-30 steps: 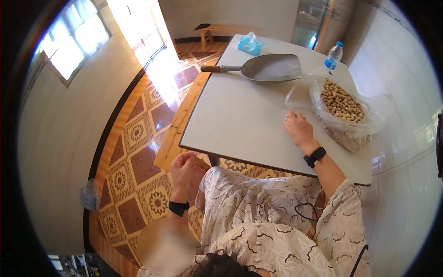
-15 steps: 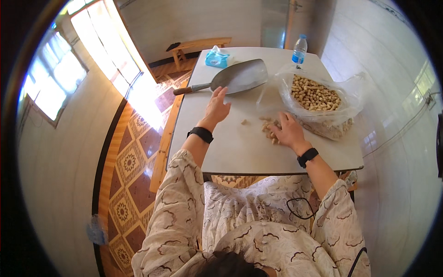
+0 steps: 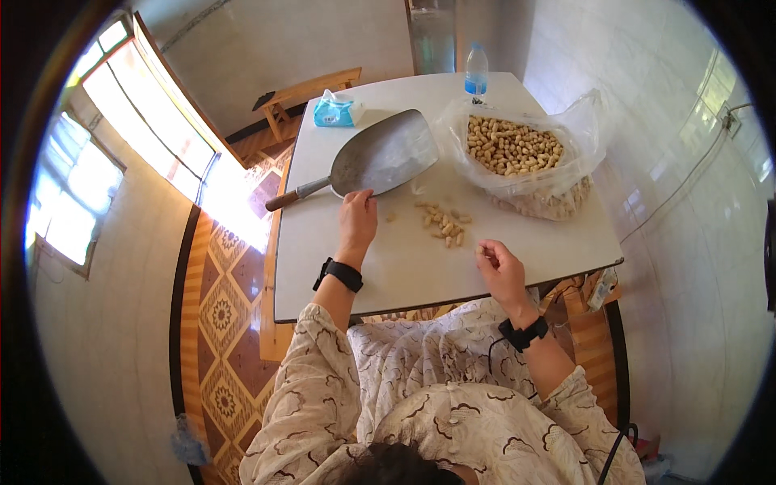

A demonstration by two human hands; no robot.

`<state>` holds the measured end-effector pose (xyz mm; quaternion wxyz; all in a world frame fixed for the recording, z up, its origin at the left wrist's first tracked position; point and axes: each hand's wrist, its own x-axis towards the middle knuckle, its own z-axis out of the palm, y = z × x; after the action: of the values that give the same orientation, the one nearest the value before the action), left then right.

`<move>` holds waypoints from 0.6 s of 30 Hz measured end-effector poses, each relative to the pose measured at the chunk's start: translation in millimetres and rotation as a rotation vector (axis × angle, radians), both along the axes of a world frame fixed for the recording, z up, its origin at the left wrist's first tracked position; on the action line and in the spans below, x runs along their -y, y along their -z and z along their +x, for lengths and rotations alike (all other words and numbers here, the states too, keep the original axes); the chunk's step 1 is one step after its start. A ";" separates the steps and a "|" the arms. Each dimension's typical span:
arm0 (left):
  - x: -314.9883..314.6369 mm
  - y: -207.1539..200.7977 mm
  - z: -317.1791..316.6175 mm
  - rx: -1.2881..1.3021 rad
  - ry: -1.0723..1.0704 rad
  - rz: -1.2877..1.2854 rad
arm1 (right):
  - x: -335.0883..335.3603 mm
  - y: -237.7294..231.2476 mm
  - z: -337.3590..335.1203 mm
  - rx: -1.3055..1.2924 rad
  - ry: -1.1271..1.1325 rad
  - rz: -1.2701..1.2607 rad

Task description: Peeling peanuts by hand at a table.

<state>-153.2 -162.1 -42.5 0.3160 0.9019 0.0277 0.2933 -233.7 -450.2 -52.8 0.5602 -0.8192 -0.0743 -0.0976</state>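
My left hand (image 3: 357, 220) is at the lower rim of a metal scoop (image 3: 384, 153) with a brown wooden handle. Its fingers are curled together, and what they hold, if anything, is hidden. A small pile of unshelled peanuts (image 3: 444, 222) lies on the table between my hands. Near the table's front edge, my right hand (image 3: 503, 271) has thumb and fingers pinched together; whatever may be between them is too small to name. Beyond it stands an open clear plastic bag (image 3: 541, 190), filled with peanuts (image 3: 513, 145).
The pale table (image 3: 388, 279) has a blue tissue pack (image 3: 333, 111) at its far left and a plastic bottle (image 3: 476, 73) with a blue label at the back. A wooden bench (image 3: 311, 87) stands behind. To the right is a tiled wall (image 3: 687, 202) with a cable.
My right hand has left the peanut pile and drawn back toward the front edge, its fingers now pinched. My left hand's fingers have curled in. The view has shifted, moving the table in the picture.
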 end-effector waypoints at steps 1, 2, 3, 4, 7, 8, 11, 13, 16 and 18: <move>5.2 0.1 -7.3 0.033 -0.015 0.021 | -1.2 2.0 4.4 -0.022 0.019 0.024; 11.0 2.0 -15.1 0.030 -0.017 0.021 | -1.9 3.9 6.7 -0.024 0.018 0.024; 15.4 3.2 -22.1 0.057 -0.028 0.012 | -4.5 3.7 9.8 -0.068 0.008 0.123; 18.6 3.1 -27.3 0.085 -0.039 0.003 | -6.8 3.2 12.6 -0.111 -0.001 0.222; 21.0 1.0 -41.5 0.025 -0.062 -0.103 | -23.2 -3.7 11.4 -0.036 -0.023 0.158; 20.6 2.0 -44.6 0.023 -0.070 -0.102 | -28.8 -6.3 10.8 -0.039 -0.031 0.159; 26.0 0.0 -58.2 0.097 -0.130 -0.013 | -41.8 -6.4 8.5 0.118 -0.032 0.092; 48.3 -9.4 -69.6 0.303 -0.117 -0.215 | -46.8 -1.3 11.8 -0.117 -0.109 0.339; 60.2 2.7 -91.1 -0.010 -0.024 -0.492 | -59.4 2.1 14.3 -0.176 -0.222 0.582; 69.6 8.7 -101.9 -0.161 0.131 -0.858 | -67.4 -3.7 14.2 -0.232 -0.280 0.616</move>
<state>-255.1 -231.7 -51.2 0.6767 0.7088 0.1142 0.1631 -219.5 -382.8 -49.1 0.7937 -0.5992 -0.0890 0.0559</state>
